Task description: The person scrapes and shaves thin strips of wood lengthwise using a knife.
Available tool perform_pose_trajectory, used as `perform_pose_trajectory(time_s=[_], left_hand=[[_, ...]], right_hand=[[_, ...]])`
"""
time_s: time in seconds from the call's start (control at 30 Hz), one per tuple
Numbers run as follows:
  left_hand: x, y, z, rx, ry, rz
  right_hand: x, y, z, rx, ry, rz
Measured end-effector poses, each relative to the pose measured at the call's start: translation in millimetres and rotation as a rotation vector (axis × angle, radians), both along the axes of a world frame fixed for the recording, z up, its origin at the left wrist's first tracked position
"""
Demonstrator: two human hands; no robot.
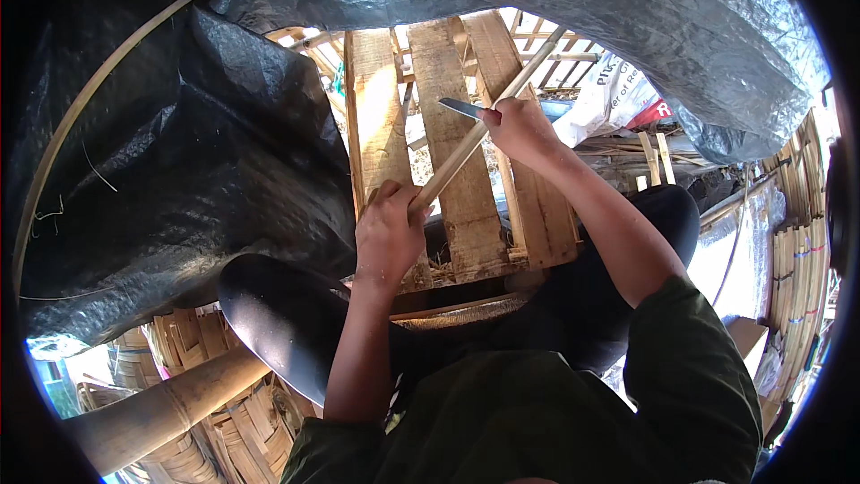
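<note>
A long, pale bamboo strip (pixel 455 161) slants from near my lap up to the far right, above a slatted wooden bench (pixel 461 215). Toward its lower end, my left hand (pixel 389 226) is closed round the strip. Farther up, my right hand (pixel 524 133) is closed on a knife, and its fingers lie against the strip. The knife's blade (pixel 460 108) points left across the strip, while its handle is hidden in my fist. Both hands are over the bench, between my knees.
Dark plastic sheeting (pixel 179 188) hangs at the left and across the top. A thick bamboo pole (pixel 179 403) lies at lower left beside woven bamboo pieces. Beyond my right arm are a white printed sack (pixel 614 99) and bundled bamboo slats (pixel 793 287).
</note>
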State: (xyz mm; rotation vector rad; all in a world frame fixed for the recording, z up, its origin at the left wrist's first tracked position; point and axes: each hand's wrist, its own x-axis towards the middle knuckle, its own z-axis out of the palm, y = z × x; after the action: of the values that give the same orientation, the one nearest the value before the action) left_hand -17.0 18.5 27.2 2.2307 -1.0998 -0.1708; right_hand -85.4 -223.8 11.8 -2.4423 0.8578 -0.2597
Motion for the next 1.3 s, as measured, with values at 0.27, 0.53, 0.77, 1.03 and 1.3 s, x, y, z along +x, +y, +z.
perform_pose_trajectory(time_s=[0.27, 0.53, 0.77, 1.03, 1.3], left_hand=[[5.9, -1.5, 8.8, 0.114, -0.072, 0.097], [24.7, 8.7, -4.8, 0.14, -0.222, 0.054], [22.7, 2.6, -33.9, -0.03, -0.231, 0.005], [28.9, 6.1, -33.0, -0.013, -0.268, 0.021], [22.1, 7.9, -30.2, -0.059, -0.199, 0.015]], right_hand=[[0.0, -2.8, 3.6, -0.012, -0.014, 0.002], [-17.9, -42.5, -20.2, -0.112, -0.022, -0.064], [-13.5, -24.3, -29.1, -0.012, 0.118, -0.204], [-6.4, -14.0, -26.8, -0.054, 0.047, -0.014], [1.3, -22.5, -13.4, -0.031, 0.098, -0.196]])
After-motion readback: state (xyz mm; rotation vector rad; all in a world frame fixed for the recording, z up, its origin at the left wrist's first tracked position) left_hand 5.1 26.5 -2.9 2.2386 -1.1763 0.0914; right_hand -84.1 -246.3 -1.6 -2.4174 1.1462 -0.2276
